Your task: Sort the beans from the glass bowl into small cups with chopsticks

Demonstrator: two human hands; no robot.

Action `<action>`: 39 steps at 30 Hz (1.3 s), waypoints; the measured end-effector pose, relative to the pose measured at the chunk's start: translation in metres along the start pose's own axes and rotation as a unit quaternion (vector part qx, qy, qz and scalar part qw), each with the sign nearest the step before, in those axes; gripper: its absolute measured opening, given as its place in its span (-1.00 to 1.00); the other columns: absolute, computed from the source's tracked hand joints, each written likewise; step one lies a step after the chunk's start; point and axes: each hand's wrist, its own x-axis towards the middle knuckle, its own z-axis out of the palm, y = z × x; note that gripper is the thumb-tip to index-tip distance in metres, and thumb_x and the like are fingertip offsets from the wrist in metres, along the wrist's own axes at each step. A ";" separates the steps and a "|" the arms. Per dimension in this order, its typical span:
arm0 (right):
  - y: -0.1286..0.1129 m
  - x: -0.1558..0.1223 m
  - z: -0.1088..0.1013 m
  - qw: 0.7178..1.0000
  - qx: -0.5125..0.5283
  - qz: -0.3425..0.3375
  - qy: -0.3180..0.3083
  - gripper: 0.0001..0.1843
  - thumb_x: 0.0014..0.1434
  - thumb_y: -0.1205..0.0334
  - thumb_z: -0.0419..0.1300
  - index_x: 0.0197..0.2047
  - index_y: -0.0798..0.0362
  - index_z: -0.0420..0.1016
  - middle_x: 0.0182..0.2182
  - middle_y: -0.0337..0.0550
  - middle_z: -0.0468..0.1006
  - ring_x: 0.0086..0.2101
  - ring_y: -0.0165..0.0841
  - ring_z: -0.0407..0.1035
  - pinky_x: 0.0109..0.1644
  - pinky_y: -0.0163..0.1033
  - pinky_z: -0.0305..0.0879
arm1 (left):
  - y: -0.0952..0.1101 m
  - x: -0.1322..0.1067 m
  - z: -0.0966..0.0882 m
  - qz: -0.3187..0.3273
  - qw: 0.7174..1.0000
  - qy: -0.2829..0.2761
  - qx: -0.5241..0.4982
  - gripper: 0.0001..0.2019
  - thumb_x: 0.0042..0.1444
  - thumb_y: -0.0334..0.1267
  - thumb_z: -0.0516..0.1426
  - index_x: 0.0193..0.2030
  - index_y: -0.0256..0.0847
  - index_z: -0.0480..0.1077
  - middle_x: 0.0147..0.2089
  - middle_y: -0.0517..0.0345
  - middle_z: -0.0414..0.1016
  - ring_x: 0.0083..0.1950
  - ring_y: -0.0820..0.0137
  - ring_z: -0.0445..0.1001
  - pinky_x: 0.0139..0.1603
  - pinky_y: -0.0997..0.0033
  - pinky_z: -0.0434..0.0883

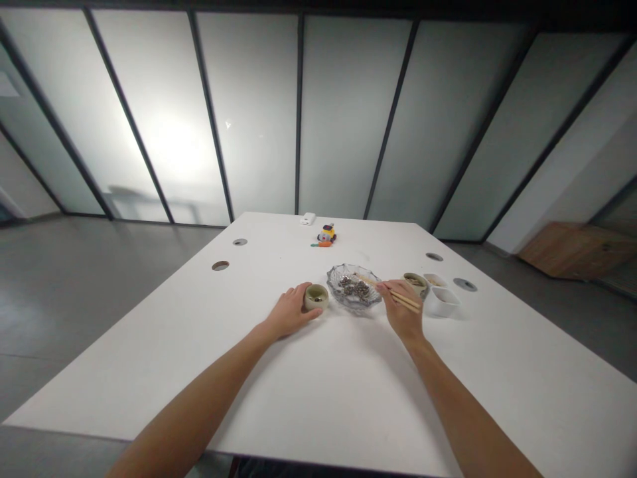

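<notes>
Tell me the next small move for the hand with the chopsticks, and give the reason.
Probably close the tips of the chopsticks on one of the dark pieces. The right hand holds them with the tips reaching into the glass dish, over the pile. The left hand has its grip on the small cup right beside the dish, which seems ready to receive a piece.

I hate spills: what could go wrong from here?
The chopsticks reach into the glass dish of small dark pieces; a piece may slip and roll across the table. The left hand holds the small cup from one side, so it could tip. The right hand might bump the white bowl beside it.
</notes>
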 end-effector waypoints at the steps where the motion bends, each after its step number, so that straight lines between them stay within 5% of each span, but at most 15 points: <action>1: -0.005 0.001 -0.001 1.000 -0.001 0.005 0.014 -0.49 0.45 -0.25 0.19 -0.30 -0.03 0.66 -0.33 -0.09 0.66 -0.26 -0.18 0.51 -0.09 -0.04 0.46 | 0.000 0.000 0.001 -0.005 1.000 -0.001 0.001 -0.36 0.28 -0.02 0.30 0.43 -0.11 0.30 0.32 -0.13 0.55 0.31 -0.08 0.52 0.34 -0.09 0.43; 9: -0.042 -0.001 -0.005 0.998 0.062 0.007 -0.022 -0.57 0.48 -0.16 0.21 -0.28 -0.06 0.67 -0.33 -0.11 0.68 -0.27 -0.19 0.54 -0.14 -0.08 0.46 | 0.002 -0.001 0.000 -0.018 1.000 0.002 0.007 -0.34 0.27 0.04 0.31 0.44 -0.10 0.31 0.32 -0.13 0.55 0.32 -0.10 0.52 0.35 -0.08 0.44; 14: -0.020 0.007 -0.019 0.998 -0.007 -0.054 -0.041 -0.56 0.48 -0.19 0.21 -0.27 -0.07 0.66 -0.32 -0.11 0.69 -0.26 -0.18 0.55 -0.08 -0.04 0.46 | 0.000 -0.001 0.000 -0.012 1.000 0.002 0.012 -0.35 0.27 0.00 0.31 0.43 -0.10 0.31 0.30 -0.12 0.56 0.29 -0.09 0.54 0.33 -0.09 0.45; 19: 0.002 0.009 -0.022 0.997 -0.020 -0.015 -0.072 -0.46 0.43 -0.35 0.18 -0.22 -0.05 0.67 -0.26 -0.04 0.73 -0.24 -0.13 0.57 -0.10 0.00 0.48 | -0.003 -0.001 0.001 0.001 1.000 0.001 0.008 -0.37 0.28 -0.02 0.30 0.42 -0.11 0.30 0.31 -0.13 0.56 0.29 -0.08 0.53 0.33 -0.13 0.45; 39: 0.006 0.005 -0.016 0.997 -0.005 -0.015 -0.069 -0.50 0.48 -0.26 0.16 -0.24 -0.06 0.66 -0.31 -0.08 0.69 -0.26 -0.17 0.55 -0.11 -0.02 0.51 | 0.001 -0.001 0.000 -0.007 1.000 0.005 0.001 -0.38 0.27 -0.01 0.30 0.41 -0.09 0.33 0.31 -0.12 0.56 0.31 -0.07 0.53 0.36 -0.08 0.44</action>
